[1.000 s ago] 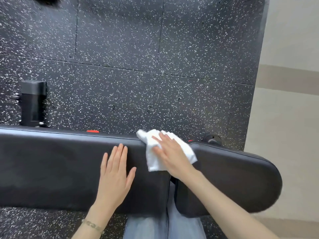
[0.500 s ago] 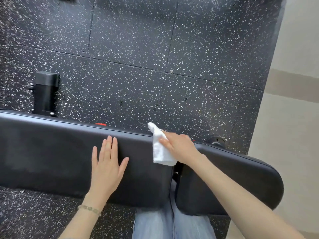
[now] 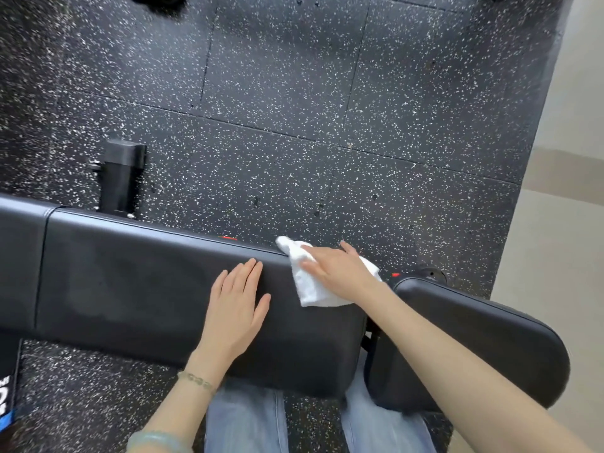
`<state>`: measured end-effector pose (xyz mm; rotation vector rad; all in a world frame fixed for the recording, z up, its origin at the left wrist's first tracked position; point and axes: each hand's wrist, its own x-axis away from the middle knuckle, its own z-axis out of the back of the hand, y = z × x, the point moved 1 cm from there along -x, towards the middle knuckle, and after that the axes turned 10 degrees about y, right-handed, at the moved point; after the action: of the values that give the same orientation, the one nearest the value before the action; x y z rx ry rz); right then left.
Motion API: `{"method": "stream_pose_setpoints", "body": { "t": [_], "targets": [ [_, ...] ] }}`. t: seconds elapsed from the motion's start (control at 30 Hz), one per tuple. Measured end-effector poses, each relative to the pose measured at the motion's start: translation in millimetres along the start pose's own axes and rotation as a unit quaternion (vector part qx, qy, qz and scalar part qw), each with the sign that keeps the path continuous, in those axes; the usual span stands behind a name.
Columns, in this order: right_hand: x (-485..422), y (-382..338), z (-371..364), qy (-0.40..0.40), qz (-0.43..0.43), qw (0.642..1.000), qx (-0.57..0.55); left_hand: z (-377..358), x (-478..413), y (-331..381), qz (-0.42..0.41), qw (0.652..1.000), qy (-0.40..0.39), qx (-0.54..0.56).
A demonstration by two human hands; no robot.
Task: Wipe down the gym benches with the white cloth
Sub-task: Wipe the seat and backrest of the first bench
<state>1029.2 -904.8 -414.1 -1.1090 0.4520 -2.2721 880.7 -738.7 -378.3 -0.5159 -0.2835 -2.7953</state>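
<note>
A long black padded bench back pad [image 3: 137,282] runs across the view, with a shorter black seat pad [image 3: 474,348] to its right. The white cloth [image 3: 310,286] lies on the right end of the long pad, near its far edge. My right hand [image 3: 340,273] presses flat on the cloth with straight fingers. Just left of the cloth, my left hand [image 3: 237,308] rests flat on the long pad, fingers straight and together.
Black speckled rubber floor tiles [image 3: 294,125] lie beyond the bench. A black bench foot [image 3: 121,178] stands on the floor behind the long pad. A pale floor strip [image 3: 562,223] runs along the right. My legs in blue jeans [image 3: 248,420] are below the bench.
My right hand went from pinching the lifted cloth to pressing it flat on the pad. The left hand stayed in place on the pad.
</note>
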Motion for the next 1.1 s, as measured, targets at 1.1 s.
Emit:
{"method": "stream_pose_setpoints", "body": {
  "t": [1.1],
  "targets": [
    [-83,-175,-42,0.048,-0.184,0.978,0.084,49,-21,-276,-0.019,1.000,-0.013,-0.005]
  ]
}}
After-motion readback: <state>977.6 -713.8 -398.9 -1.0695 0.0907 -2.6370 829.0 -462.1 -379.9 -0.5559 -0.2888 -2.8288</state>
